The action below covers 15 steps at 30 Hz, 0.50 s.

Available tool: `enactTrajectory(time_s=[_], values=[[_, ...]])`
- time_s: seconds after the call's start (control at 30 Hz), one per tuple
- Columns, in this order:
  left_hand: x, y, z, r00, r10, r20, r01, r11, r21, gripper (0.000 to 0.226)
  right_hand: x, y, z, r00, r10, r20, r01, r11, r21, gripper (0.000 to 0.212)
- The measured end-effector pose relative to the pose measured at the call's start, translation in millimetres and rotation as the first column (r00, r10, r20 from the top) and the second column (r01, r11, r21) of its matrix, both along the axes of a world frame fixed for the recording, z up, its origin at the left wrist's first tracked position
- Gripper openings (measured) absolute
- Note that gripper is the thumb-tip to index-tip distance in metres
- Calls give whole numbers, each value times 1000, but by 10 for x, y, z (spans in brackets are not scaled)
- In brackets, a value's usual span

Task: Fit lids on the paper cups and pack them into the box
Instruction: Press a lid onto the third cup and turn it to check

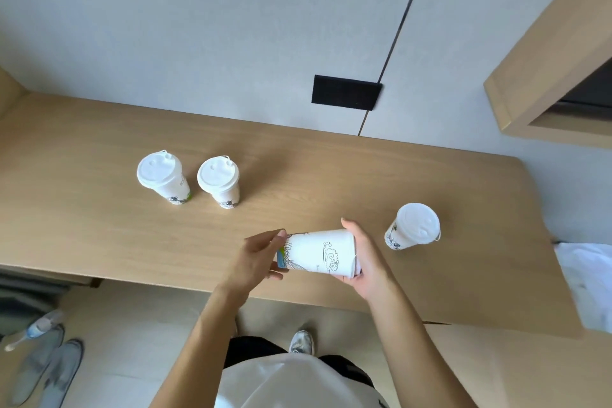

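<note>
Here we see a paper cup [319, 252] held on its side just above the wooden counter [99, 215], near its front edge. Our left hand [255, 258] grips the narrow base, thumb on top and fingers curled beneath. Our right hand [366, 255] cups the wide end, thumb over it and fingers wrapped below. Upright on the counter stand the left lidded cup [162, 175] and the middle lidded cup [218, 180], close together, and the right lidded cup [414, 225] near our right hand
</note>
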<state>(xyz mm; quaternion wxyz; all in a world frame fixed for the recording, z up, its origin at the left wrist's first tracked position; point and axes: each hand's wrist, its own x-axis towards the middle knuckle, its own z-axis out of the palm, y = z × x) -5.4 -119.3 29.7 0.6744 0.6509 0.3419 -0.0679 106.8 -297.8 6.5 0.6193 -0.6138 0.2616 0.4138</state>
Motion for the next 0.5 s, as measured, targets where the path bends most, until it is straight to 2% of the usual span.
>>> enactTrajectory(time_s=[0.17, 0.33, 0.43, 0.5], values=[[-163, -49, 183, 999, 38, -1, -38, 999, 15, 29, -180, -62, 171, 998, -4, 61, 1, 999, 45, 47], [-261, -91, 262, 995, 22, -102, -21, 1000, 12, 43, -281, -139, 262, 995, -17, 95, 7, 995, 99, 32], [-286, -104, 296, 998, 45, -50, -45, 999, -8, 33, -330, -156, 301, 993, -36, 109, 21, 990, 137, 38], [-294, -88, 301, 998, 63, -7, -63, 997, -42, 24, -363, -163, 304, 989, -63, 135, 40, 986, 164, 50]])
